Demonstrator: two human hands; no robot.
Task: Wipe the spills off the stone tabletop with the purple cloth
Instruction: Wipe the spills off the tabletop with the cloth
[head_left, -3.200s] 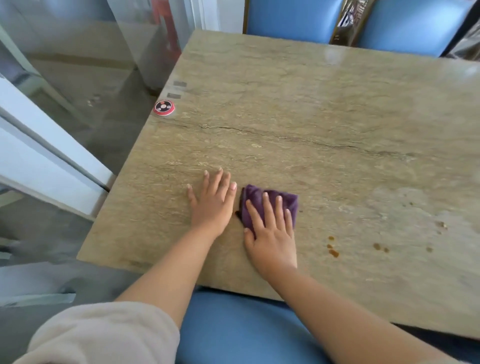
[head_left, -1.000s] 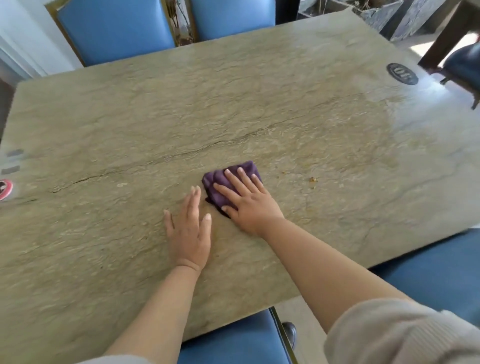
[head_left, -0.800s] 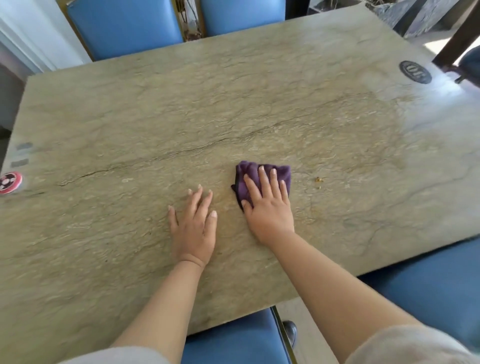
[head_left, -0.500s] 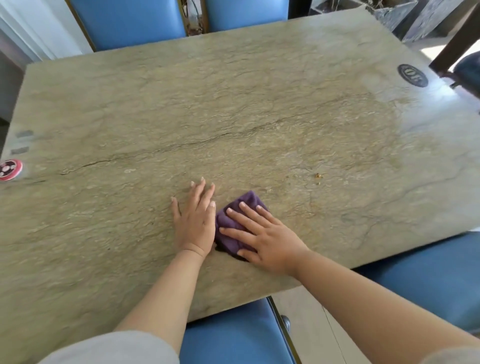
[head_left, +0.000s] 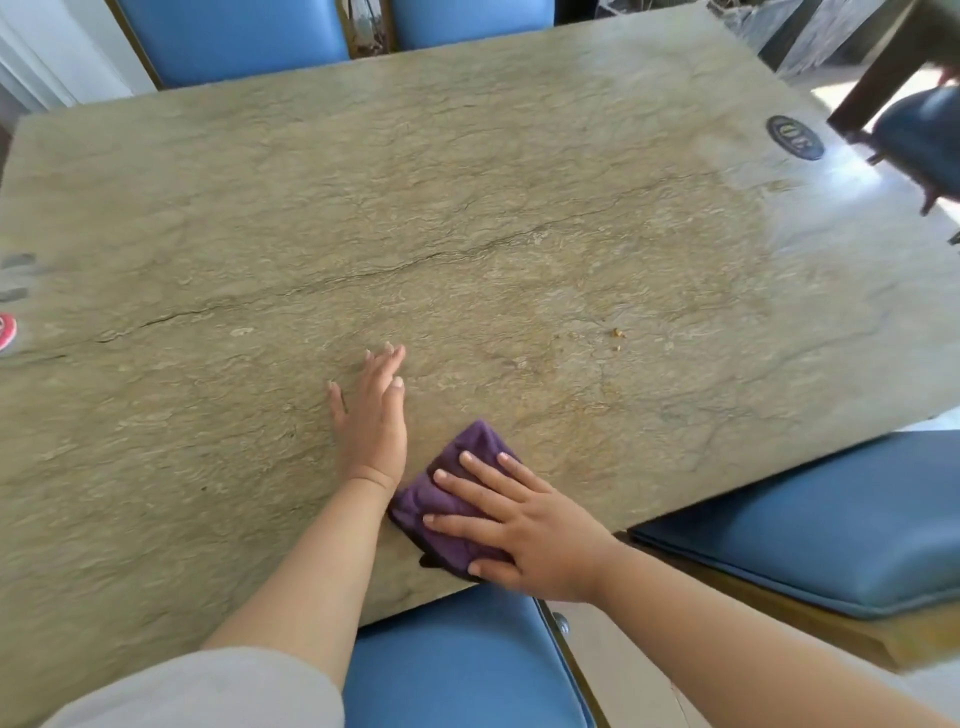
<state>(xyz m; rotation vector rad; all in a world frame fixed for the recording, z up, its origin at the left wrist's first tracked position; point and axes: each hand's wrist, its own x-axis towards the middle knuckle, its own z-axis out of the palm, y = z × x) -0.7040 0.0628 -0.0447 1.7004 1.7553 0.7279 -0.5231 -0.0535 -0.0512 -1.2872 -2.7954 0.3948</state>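
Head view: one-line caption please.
Right hand presses purple cloth near stone tabletop edge; left hand flat beside.

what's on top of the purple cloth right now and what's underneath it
The right hand lies flat on the purple cloth, fingers spread, pressing it onto the stone tabletop near the front edge. Whether any spill sits beneath the cloth is hidden.

purple cloth (head_left: 457, 499) partly under right hand (head_left: 535, 535), red disc (head_left: 6, 332) cropped
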